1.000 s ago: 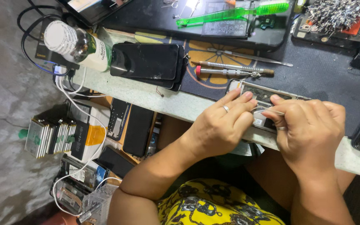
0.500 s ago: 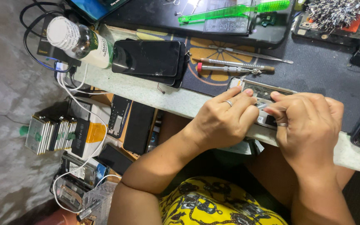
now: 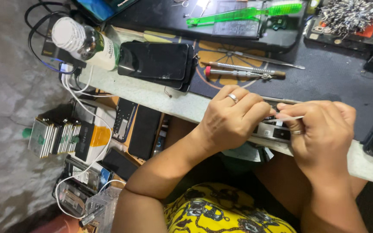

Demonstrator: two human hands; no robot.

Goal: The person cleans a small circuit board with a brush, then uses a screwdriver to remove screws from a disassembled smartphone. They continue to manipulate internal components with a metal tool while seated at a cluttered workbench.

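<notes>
While beside the white-capped bottle (image 3: 85,43), both hands' (image 3: 229,118) grip tight on opened phone (image 3: 273,129).

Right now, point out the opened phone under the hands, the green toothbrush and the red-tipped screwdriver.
opened phone (image 3: 277,131): head view, on the exposed inner part between the two hands.
green toothbrush (image 3: 238,15): head view, on the middle of its translucent handle.
red-tipped screwdriver (image 3: 238,73): head view, on its metal shaft.
</notes>
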